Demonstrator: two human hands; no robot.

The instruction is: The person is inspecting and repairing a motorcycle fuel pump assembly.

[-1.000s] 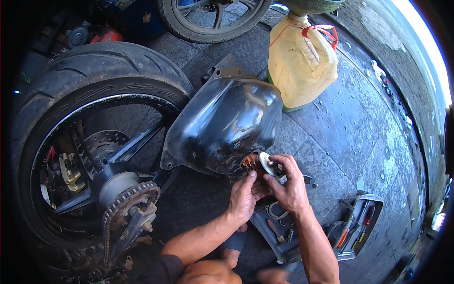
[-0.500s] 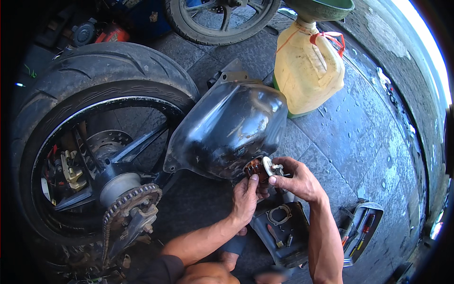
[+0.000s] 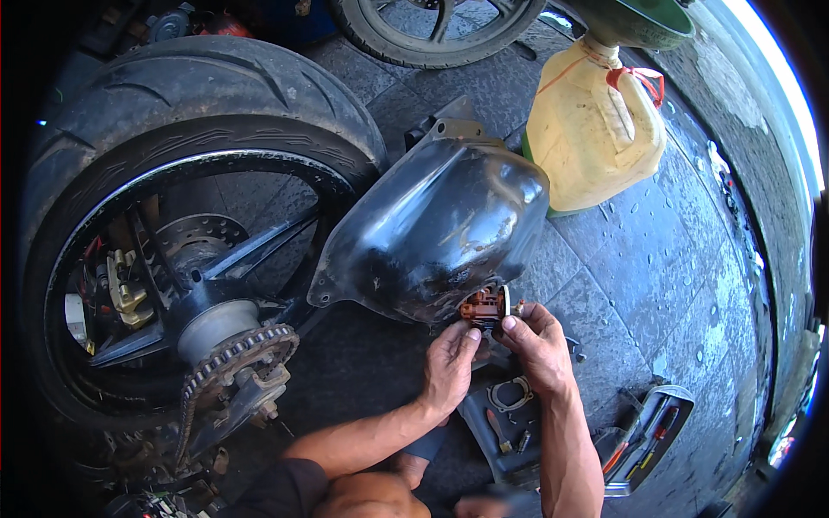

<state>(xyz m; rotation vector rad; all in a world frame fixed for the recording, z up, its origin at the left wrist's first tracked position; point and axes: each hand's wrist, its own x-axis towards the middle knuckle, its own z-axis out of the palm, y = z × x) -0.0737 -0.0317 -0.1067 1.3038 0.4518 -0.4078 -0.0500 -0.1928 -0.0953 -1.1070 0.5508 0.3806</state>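
Observation:
A fuel pump (image 3: 484, 306) with an orange-brown body and a pale round flange is held between my two hands, beside the lower edge of a black metal fuel tank (image 3: 432, 233). My left hand (image 3: 449, 367) pinches the brown body from the left, thumb on top. My right hand (image 3: 537, 350) grips the flange end, its thumb pressed near the rim and its fingers curled behind. The pump's far end sits against the tank; whether part of it is inside the tank's opening cannot be made out.
A large wheel with a sprocket (image 3: 237, 363) lies at left, another wheel (image 3: 432, 52) at the top. A yellowish jug (image 3: 596, 129) with a green funnel (image 3: 643, 22) stands beyond the tank. Near my forearms are a black tray (image 3: 484, 423) with a metal ring (image 3: 509, 394) and a tool tray (image 3: 648, 440).
The pump has turned, so its brown body shows more from the side and the flange is seen edge-on. My right hand has moved lower round it. The whole view has shifted slightly.

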